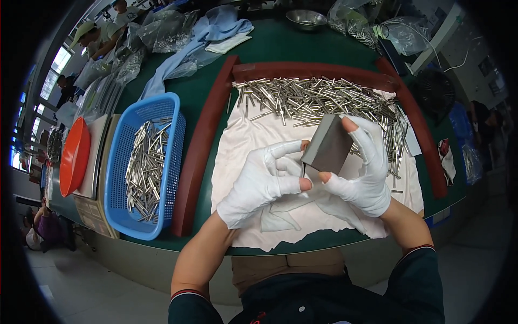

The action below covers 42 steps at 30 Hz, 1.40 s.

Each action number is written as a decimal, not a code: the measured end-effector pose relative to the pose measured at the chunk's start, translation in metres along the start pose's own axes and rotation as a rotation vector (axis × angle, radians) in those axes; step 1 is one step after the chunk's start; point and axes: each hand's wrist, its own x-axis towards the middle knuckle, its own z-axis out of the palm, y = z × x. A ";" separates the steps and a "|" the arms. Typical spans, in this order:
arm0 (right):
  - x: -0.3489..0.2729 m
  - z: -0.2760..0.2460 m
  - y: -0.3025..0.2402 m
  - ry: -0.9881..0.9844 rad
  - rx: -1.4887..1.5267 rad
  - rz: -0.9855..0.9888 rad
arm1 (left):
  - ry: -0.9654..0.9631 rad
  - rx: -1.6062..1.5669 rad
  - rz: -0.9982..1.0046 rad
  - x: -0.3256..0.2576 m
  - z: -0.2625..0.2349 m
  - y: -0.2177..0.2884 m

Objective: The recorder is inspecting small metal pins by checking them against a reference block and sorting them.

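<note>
Both my hands wear white gloves with bare fingertips and are raised over a pale cloth [232, 162]. In my right hand [369, 173] is a grey rectangular block [330, 148], gripped between thumb and fingers and tilted. My left hand [264, 175] pinches a thin metal pin [304, 169] upright between thumb and forefinger, close against the block's left edge. Whether pin and block touch I cannot tell. Beyond my hands, a heap of loose metal pins [307, 100] covers the far part of the cloth. A crumpled white cloth [280, 218] lies below my hands.
Dark red padded bars [197, 167] border the cloth at left, back and right. Left of them stands a blue plastic basket [177, 151] holding metal pins, beside an orange-red bowl [75, 156]. A metal bowl [306, 19] and plastic bags [167, 32] sit farther back. Other people are at upper left.
</note>
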 end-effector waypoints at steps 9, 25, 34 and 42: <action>0.001 0.002 0.000 0.007 -0.001 -0.029 | -0.025 -0.032 -0.032 -0.001 0.003 0.002; 0.002 0.001 -0.004 0.007 0.014 -0.014 | -0.023 0.028 -0.036 -0.001 0.006 0.001; 0.002 0.001 -0.004 0.001 0.012 -0.047 | -0.040 0.077 -0.089 0.000 0.007 0.003; 0.002 0.001 -0.003 0.010 0.005 -0.066 | -0.012 0.025 -0.060 -0.001 0.009 0.006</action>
